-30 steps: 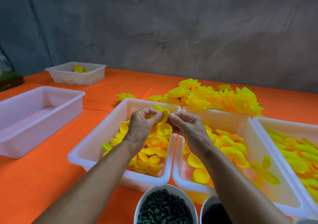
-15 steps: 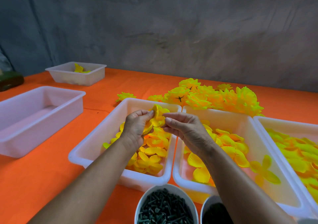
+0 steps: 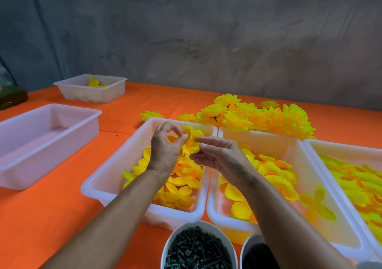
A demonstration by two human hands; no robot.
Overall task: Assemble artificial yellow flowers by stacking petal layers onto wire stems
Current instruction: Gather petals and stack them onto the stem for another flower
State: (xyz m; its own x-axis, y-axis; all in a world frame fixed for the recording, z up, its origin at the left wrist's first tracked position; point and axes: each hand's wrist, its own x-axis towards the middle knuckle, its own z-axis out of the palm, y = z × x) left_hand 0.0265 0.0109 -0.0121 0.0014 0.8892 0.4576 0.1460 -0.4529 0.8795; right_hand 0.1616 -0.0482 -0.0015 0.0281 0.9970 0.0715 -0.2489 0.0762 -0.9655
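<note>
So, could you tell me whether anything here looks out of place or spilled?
Only one thing: a single yellow flower lies alone on the orange table, apart from the main pile of finished flowers. Nothing looks spilled or damaged.

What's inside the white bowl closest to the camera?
The white bowl is heaped with small dark green plastic pieces, like little pegs. Its bottom is covered by the heap, and the picture's lower edge cuts off its near side.
</note>
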